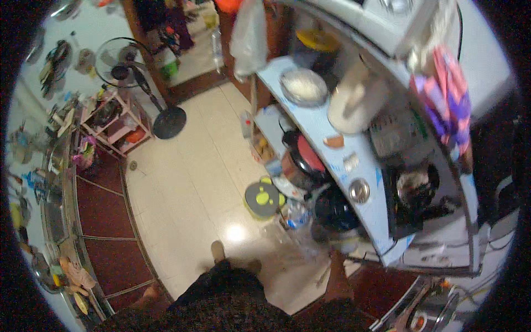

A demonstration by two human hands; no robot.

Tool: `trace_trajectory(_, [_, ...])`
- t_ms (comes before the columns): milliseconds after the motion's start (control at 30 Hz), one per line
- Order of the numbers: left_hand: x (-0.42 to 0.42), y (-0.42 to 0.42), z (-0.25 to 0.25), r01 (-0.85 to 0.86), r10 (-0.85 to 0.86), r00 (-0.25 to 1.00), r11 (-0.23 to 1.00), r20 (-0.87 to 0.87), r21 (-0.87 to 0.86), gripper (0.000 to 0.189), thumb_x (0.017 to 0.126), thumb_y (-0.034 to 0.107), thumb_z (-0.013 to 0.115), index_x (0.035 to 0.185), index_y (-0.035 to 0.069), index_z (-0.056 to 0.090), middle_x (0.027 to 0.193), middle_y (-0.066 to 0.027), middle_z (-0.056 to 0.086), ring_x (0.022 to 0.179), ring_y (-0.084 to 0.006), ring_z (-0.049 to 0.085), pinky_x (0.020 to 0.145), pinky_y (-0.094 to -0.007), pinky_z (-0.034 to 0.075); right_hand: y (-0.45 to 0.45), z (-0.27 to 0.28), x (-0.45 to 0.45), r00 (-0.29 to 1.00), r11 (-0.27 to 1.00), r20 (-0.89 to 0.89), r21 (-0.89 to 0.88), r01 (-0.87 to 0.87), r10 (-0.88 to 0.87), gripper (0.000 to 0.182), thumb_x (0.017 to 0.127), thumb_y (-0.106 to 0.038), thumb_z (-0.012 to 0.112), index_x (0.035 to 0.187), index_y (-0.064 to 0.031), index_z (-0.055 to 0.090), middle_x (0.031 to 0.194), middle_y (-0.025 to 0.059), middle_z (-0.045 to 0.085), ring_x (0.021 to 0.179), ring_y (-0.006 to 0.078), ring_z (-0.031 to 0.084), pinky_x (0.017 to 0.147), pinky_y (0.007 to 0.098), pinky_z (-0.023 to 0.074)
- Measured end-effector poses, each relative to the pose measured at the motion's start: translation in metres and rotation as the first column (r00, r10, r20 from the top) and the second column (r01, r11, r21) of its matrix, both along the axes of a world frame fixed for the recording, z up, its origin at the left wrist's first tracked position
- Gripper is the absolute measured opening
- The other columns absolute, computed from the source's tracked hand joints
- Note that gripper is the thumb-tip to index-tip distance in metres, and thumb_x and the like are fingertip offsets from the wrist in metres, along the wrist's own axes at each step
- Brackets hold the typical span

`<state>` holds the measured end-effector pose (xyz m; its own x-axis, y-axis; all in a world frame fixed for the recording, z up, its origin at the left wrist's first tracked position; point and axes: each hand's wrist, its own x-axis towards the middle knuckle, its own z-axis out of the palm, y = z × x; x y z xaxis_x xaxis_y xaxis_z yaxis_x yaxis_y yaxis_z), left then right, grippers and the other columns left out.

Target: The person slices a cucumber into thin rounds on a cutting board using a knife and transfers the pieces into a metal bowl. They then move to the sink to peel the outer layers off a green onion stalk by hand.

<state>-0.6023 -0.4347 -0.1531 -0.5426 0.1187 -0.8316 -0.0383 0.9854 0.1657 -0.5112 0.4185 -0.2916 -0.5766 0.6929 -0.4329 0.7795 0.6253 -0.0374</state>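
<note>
My left hand (pixel 150 291) is low at the left, blurred and partly dark, close to the dark red cabinet doors (pixel 112 211). On the other side my right hand (pixel 338 261) shows as a dim, blurred shape below the corner of a blue-white shelf (pixel 313 124); its fingers cannot be made out. Nothing can be seen held in either hand. On that shelf are a bowl of white contents (pixel 305 86), a pale round item (pixel 350 110), a small brown piece (pixel 334 141) and a small metal bowl (pixel 359 190). Behind them stands a black stove (pixel 408 207).
A grey-and-green stool (pixel 263 198) stands on the tiled floor (pixel 186 186), beside plastic bags (pixel 296 216). Under the shelf is a red-and-black appliance (pixel 309 155). Further off are a standing fan (pixel 169 122) and a pink rack (pixel 118 124). A pink-purple cloth (pixel 446 103) hangs at right.
</note>
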Motion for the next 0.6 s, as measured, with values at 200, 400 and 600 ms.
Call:
trace_trajectory(200, [0.006,0.027,-0.015,-0.438,0.437,0.898,0.882,0.045,0.173,0.054,0.079,0.034,0.061,0.118,0.0,0.042,0.085,-0.0177,0.062,0.079,-0.0281,0.061,0.07,-0.0399,0.049,-0.092,0.026,-0.037,0.987,0.959,0.025,-0.234,0.162,-0.161,0.04,0.084,-0.042,0.051,0.088,-0.0046,0.064,0.091,0.0152,0.059,0.093,0.0294,0.053,0.087,0.0487,0.0393])
trace_trajectory(400, [0.005,0.003,-0.004,-0.656,0.703,0.711,0.669,-0.013,0.348,0.058,0.078,0.03,0.064,0.118,-0.005,0.039,0.086,-0.0192,0.061,0.08,-0.0265,0.06,0.072,-0.0374,0.048,-0.157,0.075,-0.089,0.984,0.932,0.072,-0.317,0.175,-0.16,0.042,0.079,-0.045,0.056,0.089,-0.0052,0.065,0.087,0.0141,0.061,0.087,0.0284,0.057,0.079,0.0446,0.0421])
trace_trajectory(600, [-0.017,-0.01,0.028,-0.738,0.826,0.546,0.553,-0.14,0.387,0.046,0.078,0.023,0.062,0.112,-0.002,0.042,0.081,-0.0138,0.056,0.074,-0.0223,0.056,0.066,-0.0355,0.047,-0.195,0.108,-0.153,0.995,0.947,0.074,-0.311,0.085,-0.065,0.045,0.074,-0.048,0.061,0.09,-0.0057,0.065,0.083,0.0131,0.064,0.08,0.0273,0.06,0.072,0.0406,0.0449])
